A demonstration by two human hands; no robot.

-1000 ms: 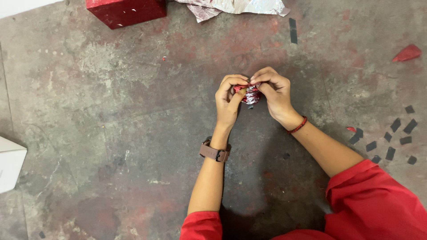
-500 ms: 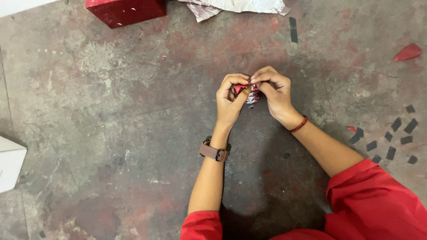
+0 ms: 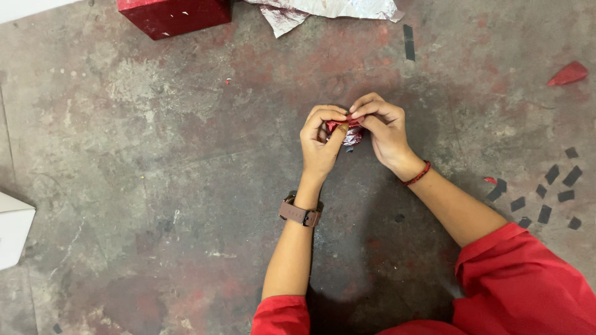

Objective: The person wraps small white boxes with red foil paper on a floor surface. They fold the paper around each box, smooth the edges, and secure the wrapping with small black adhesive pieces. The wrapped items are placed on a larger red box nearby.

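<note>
Both of my hands meet over the worn concrete floor and pinch one small crumpled piece of red and silver foil. My left hand, with a brown watch on its wrist, curls around the foil from the left. My right hand, with a red cord bracelet, grips it from the right with thumb and fingertips. Most of the foil is hidden by my fingers.
A red box stands at the top edge, with a sheet of silver foil beside it. Several small black tape pieces lie at the right, and a black strip higher up. A red scrap lies far right; a white object far left.
The foil piece has been squeezed smaller and sits deeper between my fingers. Both hands stay in the same spot.
</note>
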